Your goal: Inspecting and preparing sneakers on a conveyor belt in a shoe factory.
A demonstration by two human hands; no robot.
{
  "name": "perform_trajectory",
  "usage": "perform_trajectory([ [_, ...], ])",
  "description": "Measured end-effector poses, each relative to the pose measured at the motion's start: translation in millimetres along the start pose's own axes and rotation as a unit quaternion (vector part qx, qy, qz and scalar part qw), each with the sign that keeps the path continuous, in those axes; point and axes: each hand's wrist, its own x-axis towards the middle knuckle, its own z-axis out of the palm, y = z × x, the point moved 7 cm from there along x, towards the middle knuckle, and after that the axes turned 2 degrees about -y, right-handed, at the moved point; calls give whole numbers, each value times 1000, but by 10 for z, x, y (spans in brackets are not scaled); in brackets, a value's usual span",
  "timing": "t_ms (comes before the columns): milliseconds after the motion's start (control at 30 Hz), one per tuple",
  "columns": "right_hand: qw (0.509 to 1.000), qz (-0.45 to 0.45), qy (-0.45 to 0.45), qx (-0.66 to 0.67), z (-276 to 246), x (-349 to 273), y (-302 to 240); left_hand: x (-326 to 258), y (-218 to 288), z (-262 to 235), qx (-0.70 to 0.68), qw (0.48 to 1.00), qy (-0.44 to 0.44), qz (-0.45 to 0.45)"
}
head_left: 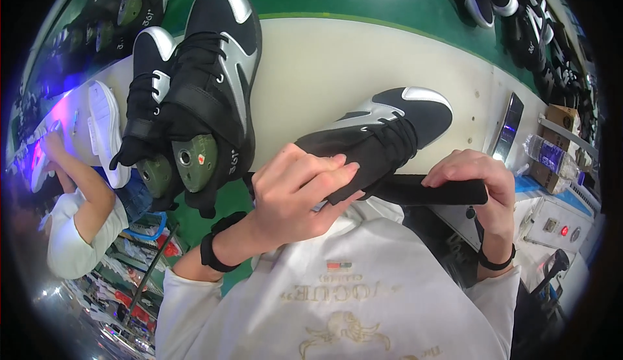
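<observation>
A black and silver sneaker [425, 110] lies on the pale worktop in front of me, its toe pointing away to the right. My left hand [295, 188] has its fingers closed over the dark ankle part of this shoe. From the shoe's near side a wide black strap [409, 190] stretches out to the right. My right hand [477, 175] pinches the strap close to its free end, thumb and fingers on either side. The shoe's heel is hidden behind my left hand.
Two black and silver sneakers [214, 94] with green lasts inside stand at left. A white shoe [104, 129] lies beyond them, near a co-worker's arm [84, 172]. At right are a dark flat device [508, 126], a plastic bottle [551, 154] and a control box [557, 229].
</observation>
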Motion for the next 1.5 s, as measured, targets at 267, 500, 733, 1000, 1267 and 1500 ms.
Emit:
perform_trajectory([
  [267, 995, 11, -36, -88, 414, 943, 56, -4, 8, 1, 13, 1000, -16, 22],
  [500, 941, 242, -235, -38, 879, 1228, 906, -30, 41, -71, -1, 995, 71, 68],
  [733, 917, -21, -162, -365, 1176, 1579, 959, -36, 7, -60, 6, 999, -14, 35],
  [1000, 865, -328, -79, -372, 1826, 1810, -229, -183, 49, -12, 20, 999, -29, 19],
  [1267, 952, -220, 15, -210, 1215, 2511, -385, -184, -41, 8, -3, 976, -202, -79],
  [1500, 905, -265, 133, -305, -265, 3309, -441, -202, -26, 36, 35, 968, -199, -146],
])
